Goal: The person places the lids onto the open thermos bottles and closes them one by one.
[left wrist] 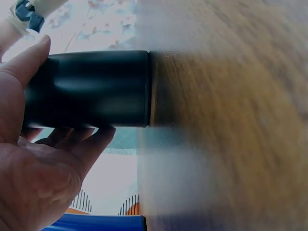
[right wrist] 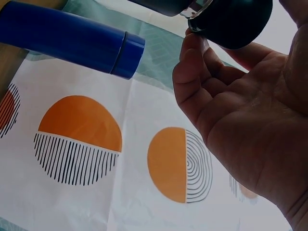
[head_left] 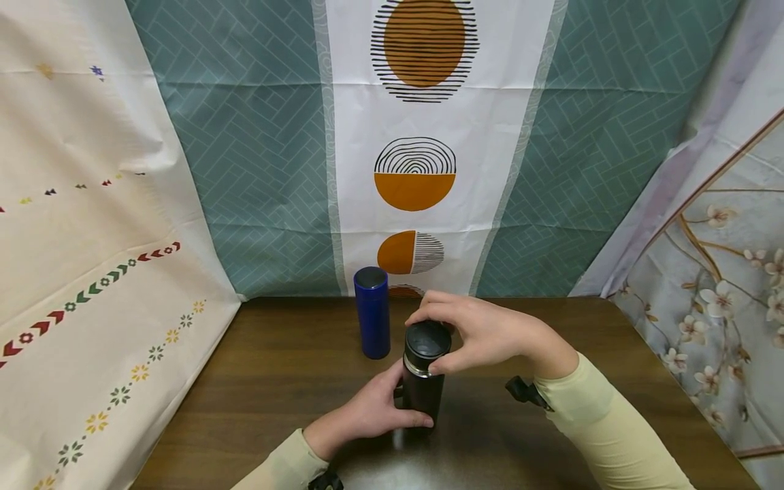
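Observation:
A black thermos flask (head_left: pixel 424 395) stands upright on the wooden table, with a silver ring below its black lid (head_left: pixel 427 339). My left hand (head_left: pixel 375 408) grips the flask's body, thumb on the near side and fingers round the far side. From above, my right hand (head_left: pixel 486 335) holds the lid between thumb and fingers. Whether the lid is loose on the neck I cannot tell. In the left wrist view the base of the flask body (left wrist: pixel 103 89) meets the tabletop. Behind it stands a blue thermos flask (head_left: pixel 373 316) with a dark top, touched by neither hand.
The brown table (head_left: pixel 275 367) ends at the back against a hanging teal and white cloth (head_left: pixel 257 170) with orange circles. A cream embroidered cloth (head_left: pixel 92 272) borders the left side, and a flowered cloth (head_left: pixel 723 327) the right. Each wrist wears a black strap.

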{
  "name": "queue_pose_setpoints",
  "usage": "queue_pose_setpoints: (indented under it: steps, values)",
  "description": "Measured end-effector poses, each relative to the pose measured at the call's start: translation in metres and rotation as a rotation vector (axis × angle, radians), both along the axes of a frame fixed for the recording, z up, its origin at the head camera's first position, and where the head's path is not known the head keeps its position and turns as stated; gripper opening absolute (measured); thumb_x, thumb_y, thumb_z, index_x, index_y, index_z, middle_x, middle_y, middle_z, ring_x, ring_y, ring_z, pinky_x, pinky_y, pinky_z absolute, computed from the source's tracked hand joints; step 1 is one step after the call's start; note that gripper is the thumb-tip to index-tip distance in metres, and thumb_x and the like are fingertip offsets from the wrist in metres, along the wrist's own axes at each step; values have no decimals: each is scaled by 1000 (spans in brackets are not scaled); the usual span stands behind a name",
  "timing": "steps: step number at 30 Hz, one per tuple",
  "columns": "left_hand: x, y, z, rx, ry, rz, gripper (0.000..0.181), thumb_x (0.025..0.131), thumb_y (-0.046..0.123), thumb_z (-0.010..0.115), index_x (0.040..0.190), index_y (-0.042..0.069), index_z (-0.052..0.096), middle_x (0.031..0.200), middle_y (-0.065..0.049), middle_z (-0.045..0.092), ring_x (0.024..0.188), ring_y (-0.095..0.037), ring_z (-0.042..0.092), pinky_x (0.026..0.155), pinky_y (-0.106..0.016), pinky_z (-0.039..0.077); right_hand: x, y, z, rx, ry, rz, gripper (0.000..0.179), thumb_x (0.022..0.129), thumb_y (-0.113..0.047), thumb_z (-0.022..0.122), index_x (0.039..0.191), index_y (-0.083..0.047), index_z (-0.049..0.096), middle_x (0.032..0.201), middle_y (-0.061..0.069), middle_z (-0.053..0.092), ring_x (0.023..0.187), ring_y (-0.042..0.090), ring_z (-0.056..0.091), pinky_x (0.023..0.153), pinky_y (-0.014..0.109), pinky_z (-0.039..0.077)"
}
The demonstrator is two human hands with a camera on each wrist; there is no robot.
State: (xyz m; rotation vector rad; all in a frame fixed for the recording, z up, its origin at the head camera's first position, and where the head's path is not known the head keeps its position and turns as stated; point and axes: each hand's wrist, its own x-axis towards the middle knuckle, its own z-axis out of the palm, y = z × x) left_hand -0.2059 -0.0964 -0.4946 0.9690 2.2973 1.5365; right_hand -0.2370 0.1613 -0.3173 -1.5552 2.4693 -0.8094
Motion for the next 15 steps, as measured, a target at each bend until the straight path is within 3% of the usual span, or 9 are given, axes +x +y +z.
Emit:
queue_pose_setpoints:
  steps: [15]
  values:
    - [1, 0, 2, -13, 5, 9, 84, 89, 37, 97, 158, 39, 48, 147, 11, 66, 133, -14, 66, 112, -42, 52, 0, -2, 0, -1, 6, -3, 58, 94, -39, 90, 146, -28, 67, 125, -14, 58, 109, 9, 62, 92, 35, 58]
